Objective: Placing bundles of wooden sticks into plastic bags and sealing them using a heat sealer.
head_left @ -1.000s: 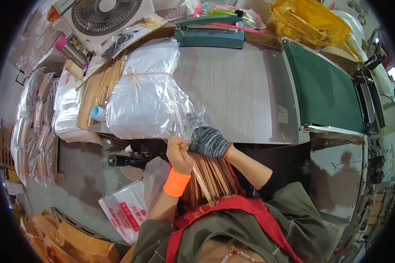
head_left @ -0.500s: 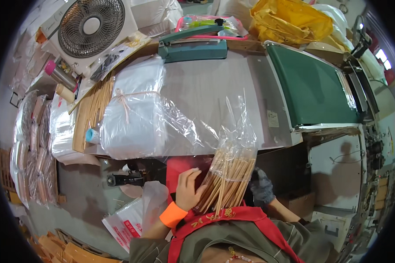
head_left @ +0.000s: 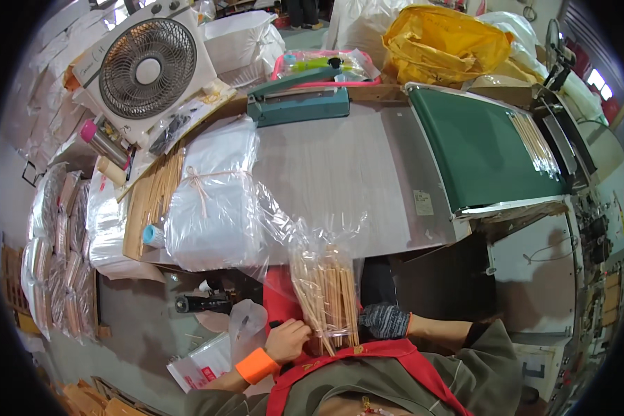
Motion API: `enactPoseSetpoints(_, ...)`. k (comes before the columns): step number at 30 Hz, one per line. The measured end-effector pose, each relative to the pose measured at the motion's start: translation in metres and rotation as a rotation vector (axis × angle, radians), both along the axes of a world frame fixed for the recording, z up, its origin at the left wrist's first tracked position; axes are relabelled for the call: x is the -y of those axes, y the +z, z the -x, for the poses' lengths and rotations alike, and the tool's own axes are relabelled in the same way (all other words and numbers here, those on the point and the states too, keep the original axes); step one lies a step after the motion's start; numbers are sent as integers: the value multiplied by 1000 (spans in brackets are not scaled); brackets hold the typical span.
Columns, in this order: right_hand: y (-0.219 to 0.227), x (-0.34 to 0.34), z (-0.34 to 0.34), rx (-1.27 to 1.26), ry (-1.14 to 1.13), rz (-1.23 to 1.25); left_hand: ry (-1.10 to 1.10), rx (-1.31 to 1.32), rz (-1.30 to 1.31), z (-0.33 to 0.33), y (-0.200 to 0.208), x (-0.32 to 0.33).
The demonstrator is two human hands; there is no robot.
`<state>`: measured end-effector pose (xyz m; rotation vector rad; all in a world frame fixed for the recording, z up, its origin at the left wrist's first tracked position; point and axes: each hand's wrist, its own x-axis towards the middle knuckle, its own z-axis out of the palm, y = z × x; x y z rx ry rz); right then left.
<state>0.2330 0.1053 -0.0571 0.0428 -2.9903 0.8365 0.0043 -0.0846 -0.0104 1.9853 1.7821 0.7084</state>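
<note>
A clear plastic bag of thin wooden sticks (head_left: 333,295) stands upright in front of my red apron, its loose top flaring above the sticks toward the table edge. My left hand (head_left: 289,340), with an orange wristband, is closed beside the bag's lower left side. A small dark thing shows at its fingers; I cannot make out what it is. My right hand (head_left: 387,322), in a grey knitted glove, grips the bag's lower right side, with its fingertips partly hidden against the plastic.
A stack of clear bags (head_left: 218,208), tied with string, lies on the grey table (head_left: 333,166). Behind it are a teal bag sealer (head_left: 301,107) and a fan (head_left: 148,69). Bundled sticks (head_left: 534,142) rest on a green board (head_left: 475,145). Packed bags (head_left: 55,256) are piled at the left.
The bag of sticks has moved left and now stands straighter. My left hand has dropped lower and its fingers have curled closed. My gloved right hand has come left and into clearer sight.
</note>
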Motion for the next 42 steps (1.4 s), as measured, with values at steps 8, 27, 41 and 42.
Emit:
enactPoseSetpoints(8,173,-97,82,-493,-584,247,547,212,-619,54,125,-139)
enactPoseSetpoints(27,314,-190,78,-393,-361,-900,33,-85,-582,125,252,-183)
enactPoseSetpoints(41,246,-192,188,-613,-37,-897,482,447,-812,69,121,-242)
enactPoseSetpoints(42,245,-191,199,-729,74,-962,386,820,-566,82,97,-248)
